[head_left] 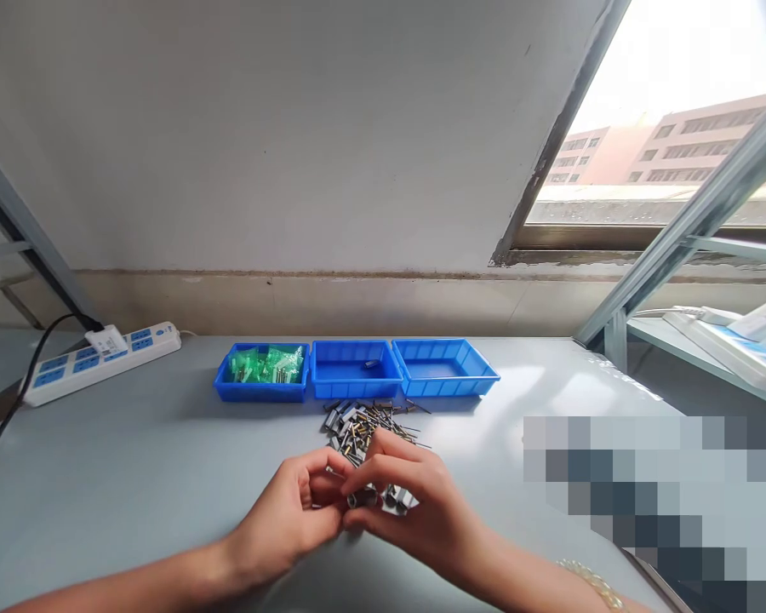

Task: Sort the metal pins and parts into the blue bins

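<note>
My right hand [414, 485] pinches a small grey metal part [361, 497] between thumb and fingers, just in front of a pile of metal pins and blocks [370, 424]. Close against it on the left is my left hand [294, 507], its fingers curled and its fingertips near the same part; whether they hold anything is hidden. Some silvery blocks [398, 497] show beneath my right hand. Behind the pile stand three blue bins: the left bin [261, 392] holds green bags, the middle bin [357, 388] one small dark part, and the right bin [450, 386] shows no parts.
A white power strip [105, 362] with a plug and black cable lies at the table's left. Metal frame posts rise on both sides. At the right, a shelf [708, 353] holds a white and blue object. A pixelated area covers the lower right.
</note>
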### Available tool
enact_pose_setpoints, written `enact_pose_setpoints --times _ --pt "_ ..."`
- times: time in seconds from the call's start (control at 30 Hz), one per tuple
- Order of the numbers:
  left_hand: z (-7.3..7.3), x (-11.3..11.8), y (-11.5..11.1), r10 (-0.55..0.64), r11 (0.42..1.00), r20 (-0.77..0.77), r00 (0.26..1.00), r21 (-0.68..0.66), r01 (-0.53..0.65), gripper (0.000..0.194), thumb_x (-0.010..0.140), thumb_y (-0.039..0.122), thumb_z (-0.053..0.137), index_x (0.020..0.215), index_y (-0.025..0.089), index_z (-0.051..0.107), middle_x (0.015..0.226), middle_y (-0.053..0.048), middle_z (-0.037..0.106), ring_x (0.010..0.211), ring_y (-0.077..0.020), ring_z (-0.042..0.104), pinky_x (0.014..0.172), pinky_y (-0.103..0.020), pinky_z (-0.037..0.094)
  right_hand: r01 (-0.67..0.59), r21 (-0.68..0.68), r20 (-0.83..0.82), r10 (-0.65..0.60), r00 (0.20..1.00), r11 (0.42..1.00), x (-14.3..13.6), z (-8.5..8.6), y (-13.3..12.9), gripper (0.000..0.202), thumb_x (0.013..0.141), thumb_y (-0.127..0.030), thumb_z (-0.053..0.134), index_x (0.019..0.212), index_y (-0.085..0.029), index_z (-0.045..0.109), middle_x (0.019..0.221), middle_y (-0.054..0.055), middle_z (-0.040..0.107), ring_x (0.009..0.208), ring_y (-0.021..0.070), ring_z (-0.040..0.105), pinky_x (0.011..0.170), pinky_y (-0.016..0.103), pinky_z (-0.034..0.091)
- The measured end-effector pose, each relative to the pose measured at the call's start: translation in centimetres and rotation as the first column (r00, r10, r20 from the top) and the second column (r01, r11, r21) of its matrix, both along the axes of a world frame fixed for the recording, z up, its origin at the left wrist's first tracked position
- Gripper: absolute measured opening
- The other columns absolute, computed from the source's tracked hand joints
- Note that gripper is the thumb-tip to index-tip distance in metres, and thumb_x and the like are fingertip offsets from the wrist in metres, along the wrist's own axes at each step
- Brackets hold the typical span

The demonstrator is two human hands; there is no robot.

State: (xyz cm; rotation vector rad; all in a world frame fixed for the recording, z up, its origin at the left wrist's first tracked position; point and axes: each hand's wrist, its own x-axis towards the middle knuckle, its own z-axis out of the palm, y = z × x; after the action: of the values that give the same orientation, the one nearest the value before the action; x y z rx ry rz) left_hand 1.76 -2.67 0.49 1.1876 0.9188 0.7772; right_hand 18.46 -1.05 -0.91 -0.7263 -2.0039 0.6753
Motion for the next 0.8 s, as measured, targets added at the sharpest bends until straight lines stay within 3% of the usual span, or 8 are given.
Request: enact_pose_setpoints --times 0.13,0.23,0.37,0.47,0.53,0.63,0.73,0.8 --pt "0.2 -0.3 -0.1 0.188 0.979 0.062 0.980 0.072 -0.192 0.017 0.068 0.020 0.072 0.073 0.019 0.056 0.082 -0.001 0.069 0.081 -0.0158 0.063 0.077 -0.027 0.048 0.091 -0.025 -0.062 -0.093 0.994 0.996 0.4 0.7 0.3 0.007 0.079 -0.025 0.066 0.077 -0.020 0.064 0.064 0.000 0.060 0.058 0.0119 0.054 0.054 0.023 0.046" --pt "0.1 -0.7 -0.3 0.260 0.945 0.083 0.962 0.181 -0.271 0.014 0.073 0.018 0.067 0.070 0.021 0.053 0.096 -0.004 0.069 0.092 -0.0182 0.062 0.086 -0.032 0.048 0.113 -0.240 -0.134 -0.148 0.980 0.964 0.6 0.8 0.8 0.007 0.078 -0.024 0.065 0.078 -0.020 0.059 0.071 0.001 0.064 0.062 0.0129 0.059 0.059 0.025 0.049" --pt "0.0 -1.0 -0.5 0.166 0.936 0.000 0.986 0.315 -0.157 0.012 0.078 0.016 0.059 0.068 0.021 0.055 0.103 -0.008 0.070 0.098 -0.0210 0.061 0.090 -0.036 0.046 -0.180 -0.570 -0.344 -0.035 0.938 0.801 0.1 0.1 1.2 0.022 0.072 -0.032 0.071 0.075 -0.019 0.053 0.076 0.003 0.067 0.069 0.0145 0.064 0.063 0.026 0.051" --pt "0.2 -1.2 -0.5 0.127 0.924 -0.056 0.990 0.368 -0.098 0.011 0.079 0.015 0.055 0.069 0.020 0.057 0.106 -0.010 0.069 0.105 -0.0235 0.060 0.092 -0.037 0.045 -0.288 -0.634 -0.425 -0.012 0.905 0.718 -0.1 -0.3 1.4 0.028 0.069 -0.034 0.075 0.072 -0.018 0.052 0.075 0.003 0.069 0.066 0.0134 0.065 0.062 0.025 0.051" --pt "0.3 -1.3 -0.2 0.147 0.912 -0.085 0.985 0.396 -0.102 0.010 0.080 0.015 0.054 0.071 0.020 0.057 0.107 -0.010 0.069 0.103 -0.0234 0.061 0.090 -0.036 0.047 -0.251 -0.633 -0.399 -0.031 0.916 0.733 0.1 -0.1 1.7 0.027 0.068 -0.034 0.075 0.073 -0.018 0.054 0.074 0.002 0.069 0.067 0.0137 0.065 0.063 0.026 0.052" --pt "0.8 -1.8 0.7 0.220 0.882 -0.169 0.961 0.456 -0.122 0.009 0.080 0.016 0.052 0.074 0.020 0.058 0.103 -0.009 0.070 0.098 -0.0222 0.063 0.085 -0.034 0.049 -0.105 -0.540 -0.303 -0.077 0.950 0.835 0.9 0.7 2.7 0.022 0.072 -0.036 0.071 0.077 -0.018 0.061 0.076 0.003 0.068 0.070 0.0149 0.064 0.065 0.028 0.052" --pt "1.4 -2.4 1.9 0.278 0.842 -0.370 0.886 0.538 -0.040 0.012 0.078 0.014 0.049 0.080 0.020 0.060 0.093 -0.006 0.070 0.088 -0.0206 0.064 0.076 -0.031 0.050 0.133 -0.299 -0.133 -0.179 0.975 0.945 1.8 1.5 4.8 0.021 0.079 -0.036 0.063 0.089 -0.018 0.068 0.078 0.004 0.067 0.069 0.0149 0.061 0.064 0.030 0.051" --pt "1.7 -2.8 2.5 0.275 0.817 -0.537 0.797 0.568 0.100 0.016 0.077 0.012 0.049 0.084 0.020 0.062 0.086 -0.004 0.070 0.078 -0.0190 0.063 0.068 -0.028 0.049 0.291 -0.074 -0.020 -0.293 0.956 0.954 2.2 1.5 6.5 0.020 0.083 -0.033 0.058 0.092 -0.019 0.070 0.073 0.003 0.066 0.065 0.0145 0.059 0.063 0.030 0.051"
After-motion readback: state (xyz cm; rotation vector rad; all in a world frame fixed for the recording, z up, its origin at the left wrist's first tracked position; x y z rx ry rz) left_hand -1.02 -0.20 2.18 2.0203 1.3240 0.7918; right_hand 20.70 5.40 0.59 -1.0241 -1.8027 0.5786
